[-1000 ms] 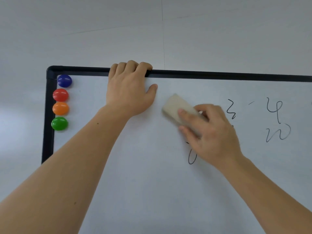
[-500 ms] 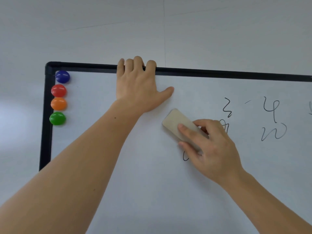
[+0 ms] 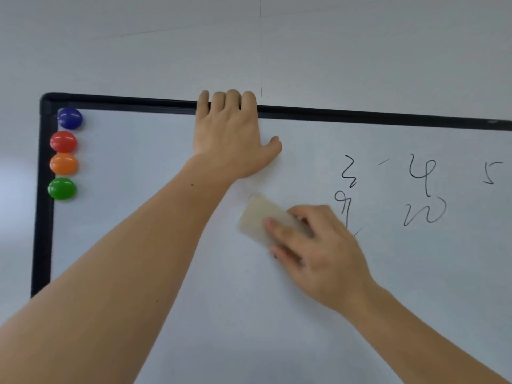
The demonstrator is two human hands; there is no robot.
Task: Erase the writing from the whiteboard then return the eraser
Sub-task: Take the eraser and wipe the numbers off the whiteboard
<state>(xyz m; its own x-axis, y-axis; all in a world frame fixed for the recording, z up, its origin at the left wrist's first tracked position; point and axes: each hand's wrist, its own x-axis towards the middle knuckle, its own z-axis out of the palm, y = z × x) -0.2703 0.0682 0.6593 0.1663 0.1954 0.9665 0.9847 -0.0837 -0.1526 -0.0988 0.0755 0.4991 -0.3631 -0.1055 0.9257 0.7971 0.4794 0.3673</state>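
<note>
Both bare forearms are raised from the lower corners of the view. The left hand (image 3: 232, 139) is laid flat, back outward, with its four fingers hooked over the top edge of the whiteboard (image 3: 138, 104) and the thumb spread to the right. The right hand (image 3: 318, 250) is set lower and further right, slightly blurred. The eraser (image 3: 256, 217) is gripped between its extended fingers and thumb.

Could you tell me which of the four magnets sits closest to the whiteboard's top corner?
The blue magnet: it tops the column, right under the frame corner; the red magnet, orange magnet and green magnet sit below it.
</note>
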